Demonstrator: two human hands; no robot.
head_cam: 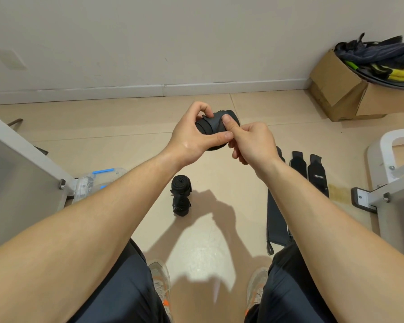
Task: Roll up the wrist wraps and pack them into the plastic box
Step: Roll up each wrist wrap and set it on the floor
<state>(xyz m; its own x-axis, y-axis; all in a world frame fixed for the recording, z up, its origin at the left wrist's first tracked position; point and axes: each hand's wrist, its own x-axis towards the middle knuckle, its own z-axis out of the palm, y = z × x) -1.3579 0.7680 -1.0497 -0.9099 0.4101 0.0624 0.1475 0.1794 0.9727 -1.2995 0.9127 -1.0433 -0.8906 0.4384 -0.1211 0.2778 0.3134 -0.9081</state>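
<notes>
Rolled wrist wrap (214, 127) in both hands' fingers (226, 135), above floor (126, 127)

Home gym, equipment frame (380, 193), gear box (336, 89)

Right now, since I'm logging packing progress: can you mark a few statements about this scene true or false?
1. The left hand and right hand both grip one black wrap roll. True.
2. The plastic box sits on the person's right. False: it sits on their left.
3. Some finished rolls lie on the floor. True.
4. Every wrap is already rolled. False: flat wraps lie on the floor at right.
</notes>
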